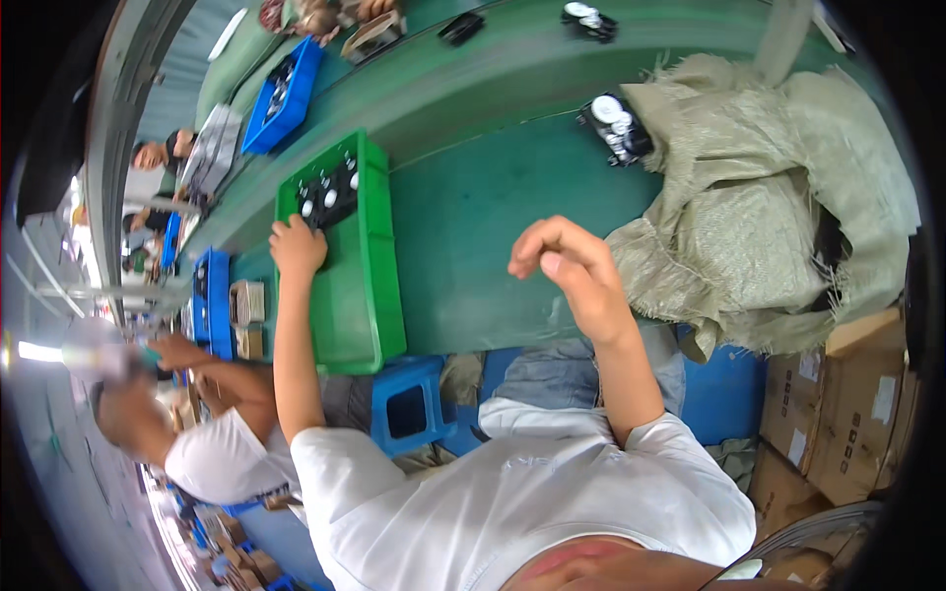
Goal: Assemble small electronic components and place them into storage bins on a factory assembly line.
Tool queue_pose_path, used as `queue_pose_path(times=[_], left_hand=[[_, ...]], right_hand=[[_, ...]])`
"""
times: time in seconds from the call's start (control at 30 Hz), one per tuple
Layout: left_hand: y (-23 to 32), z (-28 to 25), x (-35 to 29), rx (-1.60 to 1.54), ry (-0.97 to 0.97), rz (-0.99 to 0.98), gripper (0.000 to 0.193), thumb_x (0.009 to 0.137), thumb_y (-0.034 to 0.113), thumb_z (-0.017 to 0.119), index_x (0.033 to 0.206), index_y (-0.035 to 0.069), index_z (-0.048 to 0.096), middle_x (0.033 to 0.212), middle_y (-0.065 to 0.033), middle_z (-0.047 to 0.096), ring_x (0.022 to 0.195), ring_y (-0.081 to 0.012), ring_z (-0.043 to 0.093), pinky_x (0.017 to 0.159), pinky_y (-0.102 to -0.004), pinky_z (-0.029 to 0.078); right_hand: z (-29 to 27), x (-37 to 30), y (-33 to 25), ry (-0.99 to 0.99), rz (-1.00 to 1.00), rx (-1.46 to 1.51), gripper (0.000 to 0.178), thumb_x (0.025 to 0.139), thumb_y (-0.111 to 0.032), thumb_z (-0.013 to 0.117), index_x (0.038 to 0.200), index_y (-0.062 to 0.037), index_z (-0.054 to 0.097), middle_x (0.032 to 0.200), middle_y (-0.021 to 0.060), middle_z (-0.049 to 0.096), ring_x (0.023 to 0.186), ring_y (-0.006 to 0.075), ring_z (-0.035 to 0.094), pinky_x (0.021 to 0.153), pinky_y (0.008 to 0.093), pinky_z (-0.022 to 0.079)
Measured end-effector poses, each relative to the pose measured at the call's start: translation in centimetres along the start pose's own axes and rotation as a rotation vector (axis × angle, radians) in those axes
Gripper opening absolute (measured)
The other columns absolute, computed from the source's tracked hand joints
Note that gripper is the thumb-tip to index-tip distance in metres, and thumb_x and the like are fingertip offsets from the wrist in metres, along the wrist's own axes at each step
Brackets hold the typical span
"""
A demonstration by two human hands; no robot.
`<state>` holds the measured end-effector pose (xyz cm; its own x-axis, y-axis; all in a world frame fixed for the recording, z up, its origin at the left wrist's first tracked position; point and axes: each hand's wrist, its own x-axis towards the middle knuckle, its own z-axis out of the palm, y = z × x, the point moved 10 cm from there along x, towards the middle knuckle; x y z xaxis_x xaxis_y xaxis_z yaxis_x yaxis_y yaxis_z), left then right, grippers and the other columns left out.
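Black-and-white parts [330, 192] lay grouped at the far end of a green crate [379, 266], with the crate's near end bare. My left hand [299, 246] reached over the crate's left side, its fingers bent down at the near edge of those parts; I cannot tell whether they gripped one or only touched it. My right hand [581, 281] hung over the green worktop [473, 217], well apart from the crate, half curled, with a gap between thumb and forefinger and nothing visible in it. To the right of that hand a pale woven sack [729, 187] was heaped, and just by its far left corner sat a loose part [616, 128], black with white rounds. Beyond the worktop ran a green belt [503, 74] carrying a small black piece [460, 29]. Farther left stood a blue crate [286, 98] of dark parts. Below my crate was a blue stool [409, 404]; at my left, a co-worker [222, 453] in white.
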<state>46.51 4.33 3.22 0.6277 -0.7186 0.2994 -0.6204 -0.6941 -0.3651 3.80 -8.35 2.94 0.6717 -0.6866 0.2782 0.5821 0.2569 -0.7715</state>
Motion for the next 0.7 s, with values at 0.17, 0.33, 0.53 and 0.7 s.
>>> queue_pose_path(times=[0.17, 0.33, 0.53, 0.7], left_hand=[[13.3, -10.4, 9.0, -0.392, 0.281, 0.408, 0.035, 0.08, 0.024, 0.063, 0.105, 0.0, 0.059, 0.097, -0.0206, 0.062, 0.093, -0.0414, 0.059, 0.08, -0.0473, 0.05], [26.2, 0.0, 23.6, -0.574, -0.053, 0.511, 0.052, 0.081, 0.03, 0.064, 0.124, 0.002, 0.055, 0.12, -0.0222, 0.059, 0.105, -0.0424, 0.058, 0.09, -0.0462, 0.049], [30.5, 7.0, 30.5, -0.545, -0.103, 0.057, 0.066, 0.085, 0.05, 0.058, 0.143, 0.022, 0.041, 0.146, -0.0209, 0.038, 0.124, -0.0456, 0.046, 0.099, -0.0555, 0.042], [27.5, 1.9, 29.5, -0.717, -0.476, -0.243, 0.061, 0.089, 0.054, 0.055, 0.125, 0.005, 0.052, 0.12, -0.0212, 0.054, 0.107, -0.0373, 0.055, 0.091, -0.0444, 0.046]], right_hand=[[-2.3, -0.8, -2.1, 0.086, -0.083, -0.005, 0.016, 0.089, -0.007, 0.049, 0.098, -0.0002, 0.06, 0.092, 0.0107, 0.062, 0.083, 0.0174, 0.056, 0.079, 0.0284, 0.045], [-3.7, -0.4, -2.5, 0.126, -0.133, 0.069, 0.014, 0.089, -0.006, 0.049, 0.096, -0.0002, 0.059, 0.09, 0.0102, 0.061, 0.081, 0.0169, 0.055, 0.077, 0.0281, 0.045], [-6.4, 0.1, -3.6, 0.141, -0.129, 0.056, 0.013, 0.089, -0.006, 0.049, 0.095, -0.0009, 0.059, 0.089, 0.0101, 0.061, 0.08, 0.0165, 0.054, 0.077, 0.0277, 0.044], [-6.0, 0.2, -2.7, 0.124, -0.066, 0.107, 0.011, 0.087, -0.008, 0.053, 0.095, -0.0015, 0.058, 0.092, 0.0123, 0.061, 0.08, 0.0188, 0.054, 0.075, 0.0286, 0.044]])
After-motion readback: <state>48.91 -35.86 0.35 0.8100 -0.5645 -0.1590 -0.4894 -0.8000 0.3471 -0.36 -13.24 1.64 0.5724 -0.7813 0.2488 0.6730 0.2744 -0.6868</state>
